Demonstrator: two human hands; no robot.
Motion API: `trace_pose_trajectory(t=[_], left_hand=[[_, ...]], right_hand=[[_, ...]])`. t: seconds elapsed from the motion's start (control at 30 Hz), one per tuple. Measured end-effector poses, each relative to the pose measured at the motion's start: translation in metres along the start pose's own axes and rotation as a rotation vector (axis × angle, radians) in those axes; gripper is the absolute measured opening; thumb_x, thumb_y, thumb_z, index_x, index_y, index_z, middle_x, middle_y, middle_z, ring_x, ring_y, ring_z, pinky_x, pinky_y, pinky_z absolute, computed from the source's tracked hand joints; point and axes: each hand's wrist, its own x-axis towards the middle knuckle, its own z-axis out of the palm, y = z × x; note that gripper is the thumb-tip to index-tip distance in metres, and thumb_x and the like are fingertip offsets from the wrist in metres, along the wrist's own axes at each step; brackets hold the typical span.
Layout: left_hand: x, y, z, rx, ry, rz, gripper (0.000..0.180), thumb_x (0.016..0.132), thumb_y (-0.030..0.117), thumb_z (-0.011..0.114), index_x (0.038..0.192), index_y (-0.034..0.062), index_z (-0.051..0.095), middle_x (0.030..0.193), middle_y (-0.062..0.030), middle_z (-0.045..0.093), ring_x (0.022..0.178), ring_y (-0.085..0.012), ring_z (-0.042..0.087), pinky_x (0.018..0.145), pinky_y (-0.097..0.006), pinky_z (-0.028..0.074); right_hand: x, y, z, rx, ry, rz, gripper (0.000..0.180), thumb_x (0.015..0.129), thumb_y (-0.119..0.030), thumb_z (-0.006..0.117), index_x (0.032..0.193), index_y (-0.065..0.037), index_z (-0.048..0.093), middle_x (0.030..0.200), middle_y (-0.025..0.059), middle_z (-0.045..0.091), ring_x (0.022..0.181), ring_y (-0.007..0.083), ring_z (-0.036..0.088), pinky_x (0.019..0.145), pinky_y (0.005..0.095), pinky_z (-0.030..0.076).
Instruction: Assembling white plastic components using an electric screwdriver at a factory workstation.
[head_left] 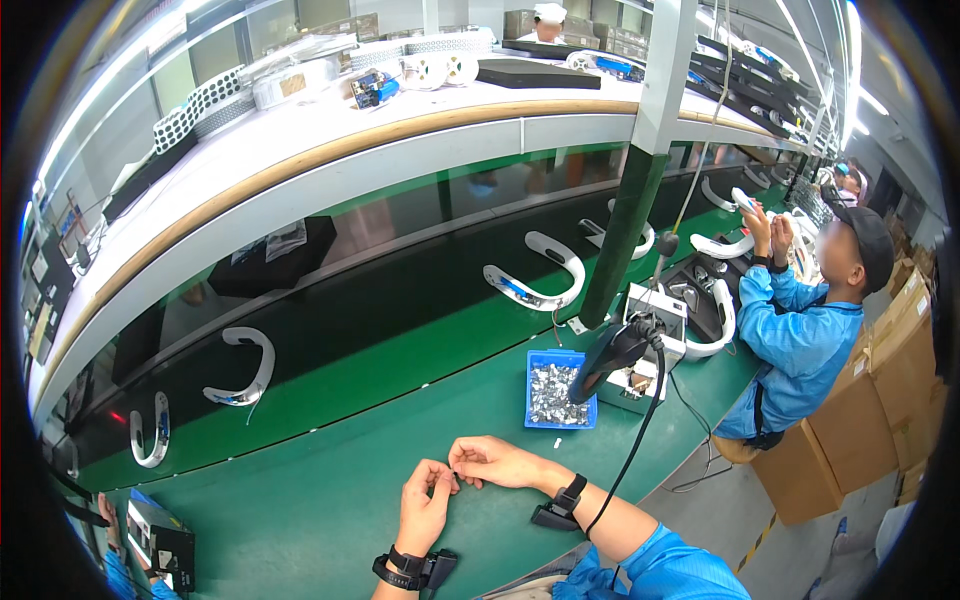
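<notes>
Hands meet low over the green table (330, 510) in front of you: your left hand (424, 508) and your right hand (497, 462) come together at their fingertips, the fingers of both pinched on a tiny pale part (455, 475) held between them, too small to make out its shape. It sits just above the table surface, right at the near edge, close to your body. You wear a black wrist strap (404, 567) on the left wrist and another black strap (567, 497) on the right, with a dark cable running up from the right one. Just beyond your right hand stands a small blue plastic bin (560, 389) full of little silvery metal pieces, and a black handheld tool (610, 352) hangs on a cable beside it. White curved U-shaped plastic bands (537, 274) lie spaced along the dark conveyor belt (400, 290) behind the table. To your right a person in a blue coat and dark cap (810, 330) sits facing the line, both hands raised around another white band. Cardboard boxes (900, 380) are stacked behind that person.
</notes>
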Motion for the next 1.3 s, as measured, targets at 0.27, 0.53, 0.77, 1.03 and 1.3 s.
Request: trace_pose_trajectory(t=[0.27, 0.53, 0.77, 1.03, 1.3], left_hand=[[0.0, -0.002, -0.004, -0.008, -0.009, 0.005, 0.009, 0.106, 0.008, 0.058, 0.102, 0.0002, 0.06, 0.09, -0.0043, 0.067, 0.083, -0.0124, 0.064, 0.078, -0.028, 0.054], [0.001, 0.0, -0.003, -0.001, -0.007, 0.004, 0.01, 0.107, 0.008, 0.058, 0.103, 0.0001, 0.06, 0.09, -0.0043, 0.067, 0.084, -0.0129, 0.064, 0.079, -0.028, 0.054], [0.004, -0.003, -0.003, -0.003, -0.008, -0.003, 0.01, 0.107, 0.009, 0.058, 0.102, 0.0005, 0.06, 0.089, -0.0041, 0.067, 0.083, -0.0125, 0.064, 0.079, -0.028, 0.053], [0.01, -0.011, 0.001, -0.023, -0.015, 0.003, 0.009, 0.107, 0.008, 0.057, 0.102, 0.0009, 0.06, 0.088, -0.0035, 0.067, 0.083, -0.0119, 0.063, 0.078, -0.027, 0.053], [0.015, -0.017, 0.004, -0.026, -0.013, 0.007, 0.007, 0.107, 0.007, 0.057, 0.103, 0.0013, 0.06, 0.089, -0.0035, 0.067, 0.083, -0.012, 0.063, 0.079, -0.027, 0.053]], right_hand=[[0.002, 0.0, 0.002, -0.005, -0.001, 0.008, 0.014, 0.105, -0.016, 0.057, 0.107, -0.002, 0.059, 0.088, 0.0023, 0.062, 0.079, 0.0102, 0.057, 0.068, 0.0266, 0.05], [0.003, 0.004, 0.001, -0.026, 0.014, 0.01, 0.014, 0.106, -0.016, 0.058, 0.109, -0.002, 0.059, 0.089, 0.0021, 0.062, 0.08, 0.01, 0.058, 0.068, 0.0268, 0.051], [0.005, 0.005, -0.001, -0.031, 0.013, 0.008, 0.014, 0.106, -0.016, 0.058, 0.109, -0.002, 0.06, 0.089, 0.0021, 0.062, 0.08, 0.0099, 0.058, 0.068, 0.0265, 0.051], [0.006, 0.007, -0.007, -0.019, 0.017, 0.024, 0.014, 0.106, -0.016, 0.058, 0.108, -0.002, 0.06, 0.089, 0.0018, 0.062, 0.08, 0.0094, 0.058, 0.068, 0.0264, 0.051], [0.008, 0.012, -0.015, -0.018, 0.005, 0.034, 0.012, 0.106, -0.015, 0.058, 0.108, -0.002, 0.06, 0.091, 0.002, 0.062, 0.081, 0.0098, 0.057, 0.069, 0.0262, 0.051]])
